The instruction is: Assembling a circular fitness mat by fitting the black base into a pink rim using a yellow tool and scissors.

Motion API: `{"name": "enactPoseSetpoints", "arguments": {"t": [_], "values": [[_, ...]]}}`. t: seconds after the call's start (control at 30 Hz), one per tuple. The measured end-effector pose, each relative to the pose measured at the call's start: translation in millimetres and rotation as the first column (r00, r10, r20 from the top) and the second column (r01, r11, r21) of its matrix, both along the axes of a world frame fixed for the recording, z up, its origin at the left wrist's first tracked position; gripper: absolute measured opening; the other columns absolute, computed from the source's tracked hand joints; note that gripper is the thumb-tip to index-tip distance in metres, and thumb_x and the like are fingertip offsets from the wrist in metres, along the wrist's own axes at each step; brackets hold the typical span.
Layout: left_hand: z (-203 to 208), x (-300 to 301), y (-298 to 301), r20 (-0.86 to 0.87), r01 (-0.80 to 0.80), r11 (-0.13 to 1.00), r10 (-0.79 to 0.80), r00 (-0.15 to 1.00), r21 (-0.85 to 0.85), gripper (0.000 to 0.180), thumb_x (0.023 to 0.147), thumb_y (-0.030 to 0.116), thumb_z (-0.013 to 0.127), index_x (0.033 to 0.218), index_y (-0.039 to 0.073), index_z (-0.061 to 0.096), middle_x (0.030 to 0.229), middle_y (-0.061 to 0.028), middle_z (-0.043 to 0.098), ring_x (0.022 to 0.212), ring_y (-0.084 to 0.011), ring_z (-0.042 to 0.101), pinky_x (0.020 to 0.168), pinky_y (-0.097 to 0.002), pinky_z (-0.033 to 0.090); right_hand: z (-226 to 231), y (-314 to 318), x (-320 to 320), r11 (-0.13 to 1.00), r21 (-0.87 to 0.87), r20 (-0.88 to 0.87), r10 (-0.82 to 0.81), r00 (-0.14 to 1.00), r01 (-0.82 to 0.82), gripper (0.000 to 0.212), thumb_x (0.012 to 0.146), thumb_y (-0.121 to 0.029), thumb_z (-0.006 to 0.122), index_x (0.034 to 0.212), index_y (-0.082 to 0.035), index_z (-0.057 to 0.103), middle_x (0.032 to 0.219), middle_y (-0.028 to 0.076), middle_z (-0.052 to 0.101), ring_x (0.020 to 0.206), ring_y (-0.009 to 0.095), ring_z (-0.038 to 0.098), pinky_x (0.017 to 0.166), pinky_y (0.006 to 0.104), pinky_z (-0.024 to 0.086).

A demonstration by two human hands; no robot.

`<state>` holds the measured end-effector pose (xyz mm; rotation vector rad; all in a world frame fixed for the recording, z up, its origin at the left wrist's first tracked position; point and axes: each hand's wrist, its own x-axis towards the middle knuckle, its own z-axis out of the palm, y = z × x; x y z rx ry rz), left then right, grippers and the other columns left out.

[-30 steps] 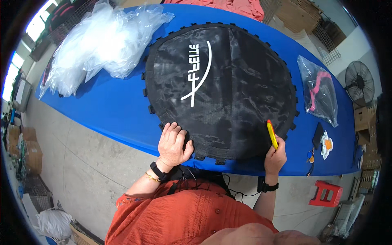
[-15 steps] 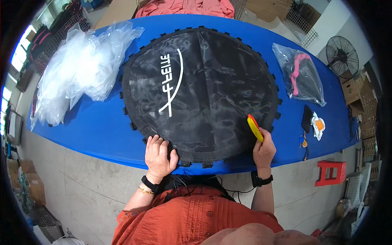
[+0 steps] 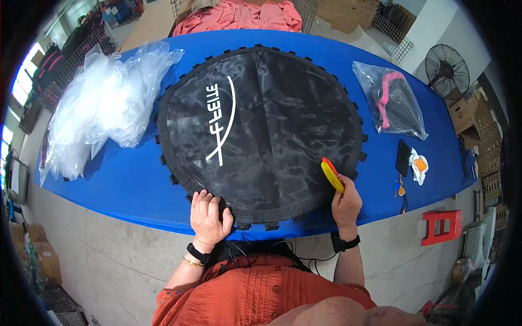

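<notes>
A round black trampoline mat [image 3: 293, 136], edged with short webbing tabs and bearing a white print, lies flat on the blue table. My left hand [image 3: 209, 217] rests on its near left rim, fingers together on top and the thumb held apart. At the near right rim, my right hand [image 3: 347, 202] is closed around a small yellow and red tool [image 3: 332, 175]. The tool looks like the handles of thread snips and points up and left over the mat; its blades do not show.
Crumpled clear plastic bags [image 3: 109, 103] cover the left of the blue table [image 3: 147, 201]. At right lie a clear bag with pink-and-black contents [image 3: 389, 100], a phone [image 3: 402, 157], keys [image 3: 401, 187] and an orange item on white wrapping [image 3: 419, 164]. A red stool [image 3: 441, 227] and a fan [image 3: 447, 70] stand beyond.
The whole view has shifted slightly, so the table and mat sit a little lower and more to the left. Both hands keep nearly the same places on the mat, the tool still in the right.
</notes>
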<state>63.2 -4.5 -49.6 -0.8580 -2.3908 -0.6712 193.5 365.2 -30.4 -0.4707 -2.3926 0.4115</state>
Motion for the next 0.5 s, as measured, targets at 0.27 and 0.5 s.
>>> {"name": "enactPoseSetpoints", "arguments": {"t": [0.27,0.5], "values": [[-1.5,-1.0,-0.7,-0.009,-0.004,1.000,0.003,1.000,-0.024,0.039,0.088,0.027,0.072,0.116,0.000,0.069,0.119,-0.0205,0.068,0.126,-0.0426,0.063,0.118,-0.0580,0.044,1.2,-0.8,-0.5,1.000,0.003,-0.005,-0.010,1.000,0.010,0.031,0.095,0.003,0.065,0.125,-0.003,0.068,0.117,0.018,0.077,0.104,0.038,0.076,0.089,0.0424,0.062],[-2.4,-0.9,-1.3,-0.009,-0.009,0.999,0.009,1.000,-0.032,0.040,0.087,0.026,0.073,0.117,0.000,0.069,0.119,-0.0203,0.067,0.127,-0.0424,0.062,0.118,-0.0579,0.044,-1.3,0.8,0.0,1.000,0.003,-0.022,0.009,1.000,-0.009,0.034,0.093,0.004,0.064,0.126,-0.003,0.068,0.117,0.018,0.076,0.104,0.039,0.076,0.090,0.0435,0.062]]}}
